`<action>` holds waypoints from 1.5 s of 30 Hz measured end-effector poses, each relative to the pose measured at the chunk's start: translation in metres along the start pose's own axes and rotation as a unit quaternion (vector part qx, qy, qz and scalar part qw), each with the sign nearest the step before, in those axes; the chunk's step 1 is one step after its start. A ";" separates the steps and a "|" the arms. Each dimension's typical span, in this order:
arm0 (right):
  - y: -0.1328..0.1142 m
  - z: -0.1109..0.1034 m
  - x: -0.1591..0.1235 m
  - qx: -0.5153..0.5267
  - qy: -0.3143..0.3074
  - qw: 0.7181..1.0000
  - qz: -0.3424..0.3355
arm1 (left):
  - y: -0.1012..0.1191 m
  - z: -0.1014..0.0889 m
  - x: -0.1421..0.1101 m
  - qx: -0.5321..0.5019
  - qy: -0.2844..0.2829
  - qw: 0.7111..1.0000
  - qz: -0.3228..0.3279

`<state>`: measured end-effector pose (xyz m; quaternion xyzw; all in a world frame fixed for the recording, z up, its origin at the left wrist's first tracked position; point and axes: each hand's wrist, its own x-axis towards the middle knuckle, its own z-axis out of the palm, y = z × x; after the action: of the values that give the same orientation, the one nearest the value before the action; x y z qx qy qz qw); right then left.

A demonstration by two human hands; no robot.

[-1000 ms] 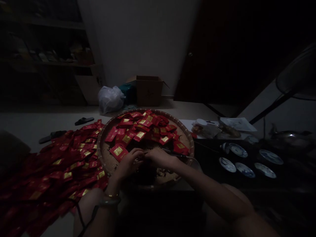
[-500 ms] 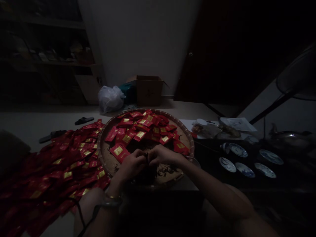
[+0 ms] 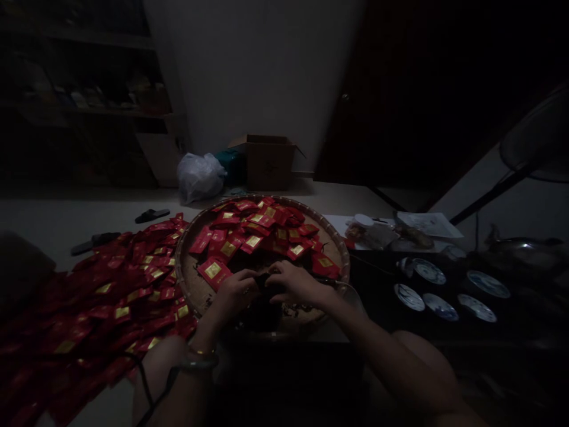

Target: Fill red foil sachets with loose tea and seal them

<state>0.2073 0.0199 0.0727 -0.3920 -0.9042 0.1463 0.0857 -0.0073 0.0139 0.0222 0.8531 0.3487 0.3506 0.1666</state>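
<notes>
A round woven bamboo tray [image 3: 341, 252] stands in front of me, with a pile of red packets [image 3: 252, 243] bearing gold labels across its far half. Dark, dry leaf-like bits [image 3: 291, 309] are strewn over its near part, beside a dark mass [image 3: 262, 317] too dim to make out. Over that mass, my left hand [image 3: 235, 293] has its fingers curled together; whatever they pinch is hidden in shadow. My right hand [image 3: 296, 286] hovers close beside it, fingers bent but apart, holding nothing that shows.
Many more red packets [image 3: 128, 284] heap on the floor at left, near dark slippers [image 3: 152, 215]. Small patterned dishes [image 3: 429, 271] lie on the dark table at right. A cardboard box [image 3: 269, 163] and a white plastic bag [image 3: 201, 177] stand by the wall.
Both hands were pinched together at the fingertips. Now they have drawn slightly apart, and my right hand's fingers have loosened and spread. The packets have stayed put.
</notes>
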 end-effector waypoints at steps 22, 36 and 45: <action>0.000 -0.002 0.015 -0.100 -0.123 0.986 -0.050 | -0.005 -0.003 -0.004 0.036 -0.087 0.993 -0.071; -0.022 -0.010 0.013 -0.079 -0.057 0.995 0.036 | -0.004 -0.008 -0.004 0.001 -0.100 0.993 -0.067; -0.021 0.000 0.019 -0.075 -0.073 0.994 -0.012 | -0.003 -0.006 -0.002 -0.034 -0.051 0.996 -0.059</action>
<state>0.1803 0.0200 0.0805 -0.3746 -0.9211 0.1058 -0.0085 -0.0137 0.0146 0.0241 0.8415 0.3774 0.3078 0.2338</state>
